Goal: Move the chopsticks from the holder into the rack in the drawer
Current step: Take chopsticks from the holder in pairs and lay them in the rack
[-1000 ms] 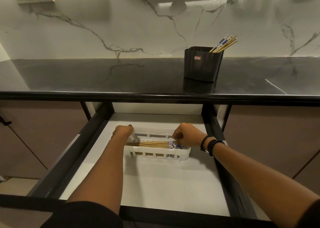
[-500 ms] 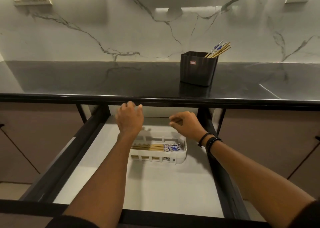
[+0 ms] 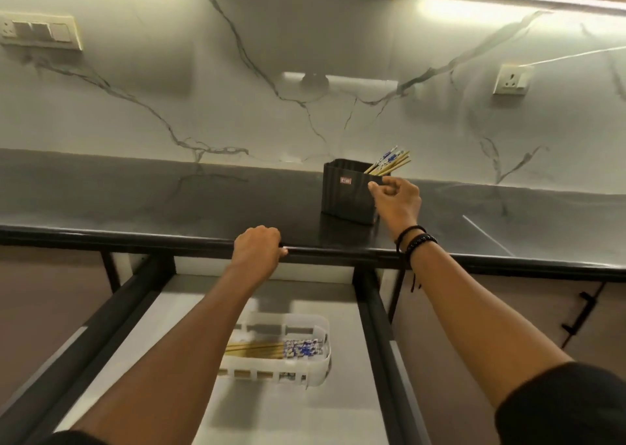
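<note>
The left hand (image 3: 259, 251) sits at the counter (image 3: 135, 204) front edge, arm extended, fingers curled over that edge. The right hand (image 3: 396, 200) is raised at the front right corner of the holder (image 3: 345, 194), fingers curled with thumb and forefinger close, nothing visible in them. Chopsticks (image 3: 389, 163) lean in the holder's back right corner; other chopsticks (image 3: 271, 349) lie flat in the rack (image 3: 318, 366) in the open drawer (image 3: 298, 410).

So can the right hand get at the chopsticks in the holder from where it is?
Probably yes. The right hand is at the near rim of the holder, just below the chopsticks, whose tops lean out toward its side; nothing stands between them.
</note>
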Demonstrator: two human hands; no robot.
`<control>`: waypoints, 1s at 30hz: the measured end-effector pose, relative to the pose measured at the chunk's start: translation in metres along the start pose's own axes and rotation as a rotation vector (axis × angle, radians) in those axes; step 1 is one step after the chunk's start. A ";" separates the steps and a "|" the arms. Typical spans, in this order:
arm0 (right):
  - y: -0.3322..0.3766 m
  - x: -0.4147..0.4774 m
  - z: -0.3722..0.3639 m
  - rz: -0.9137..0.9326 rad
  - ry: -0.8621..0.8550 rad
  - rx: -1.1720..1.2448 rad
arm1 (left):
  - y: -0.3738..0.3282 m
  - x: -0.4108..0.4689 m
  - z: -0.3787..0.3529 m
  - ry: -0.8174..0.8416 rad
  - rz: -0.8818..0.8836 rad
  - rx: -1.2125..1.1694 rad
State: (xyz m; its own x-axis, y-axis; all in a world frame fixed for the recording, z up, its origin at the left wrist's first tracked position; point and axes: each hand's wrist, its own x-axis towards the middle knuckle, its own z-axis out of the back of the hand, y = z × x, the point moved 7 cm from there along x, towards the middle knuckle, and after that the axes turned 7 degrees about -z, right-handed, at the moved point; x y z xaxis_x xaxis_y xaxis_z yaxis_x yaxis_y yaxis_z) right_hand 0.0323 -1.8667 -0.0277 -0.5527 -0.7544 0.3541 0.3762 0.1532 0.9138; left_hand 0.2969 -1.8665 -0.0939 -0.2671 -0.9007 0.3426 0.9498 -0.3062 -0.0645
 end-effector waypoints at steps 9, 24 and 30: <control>-0.025 0.080 -0.016 -0.312 0.017 0.112 | 0.002 0.031 0.005 0.181 -0.011 0.060; 0.017 0.106 -0.035 -0.084 0.217 0.136 | 0.003 0.036 0.007 0.262 0.028 -0.040; 0.020 0.109 -0.027 -0.094 0.211 0.147 | 0.001 0.035 0.009 0.253 0.023 -0.047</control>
State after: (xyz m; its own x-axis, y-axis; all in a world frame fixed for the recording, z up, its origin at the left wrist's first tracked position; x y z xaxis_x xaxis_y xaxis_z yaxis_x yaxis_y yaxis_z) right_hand -0.0001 -1.9635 0.0237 -0.4075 -0.8834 0.2312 0.2101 0.1558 0.9652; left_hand 0.2902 -1.8955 -0.0735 -0.2833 -0.9543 0.0954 0.9490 -0.2933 -0.1156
